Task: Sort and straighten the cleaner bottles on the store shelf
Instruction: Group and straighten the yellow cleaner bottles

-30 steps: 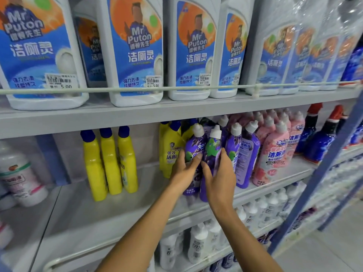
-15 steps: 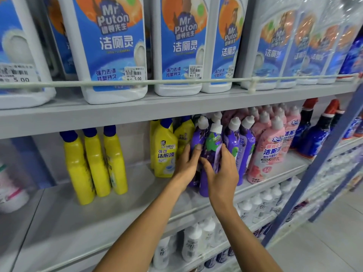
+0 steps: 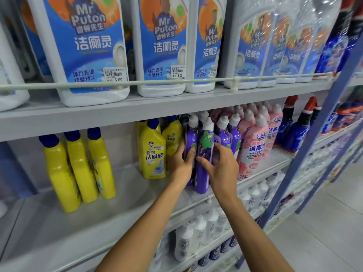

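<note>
Several purple cleaner bottles with white caps stand in a cluster on the middle shelf (image 3: 127,193). My left hand (image 3: 181,165) grips the leftmost purple bottle (image 3: 190,138) from its left side. My right hand (image 3: 223,169) holds the front purple bottle (image 3: 205,146), thumb across its front and fingers round its right side. The front bottle stands at the shelf's front edge, close against the one behind it. Yellow bottles with blue caps (image 3: 153,152) stand just left of my left hand. Pink bottles (image 3: 253,146) stand just right of the purple ones.
Three more yellow bottles (image 3: 78,169) lean further left on the shelf, with bare shelf around them. Large white jugs (image 3: 88,46) fill the shelf above behind a rail (image 3: 157,82). Blue spray bottles (image 3: 296,130) and a blue upright post (image 3: 318,138) are at right. White bottles (image 3: 196,232) stand below.
Both hands stay on the two purple bottles. My right hand has slid to the front bottle's right side, its thumb now spread across the front. The view has swung slightly right.
</note>
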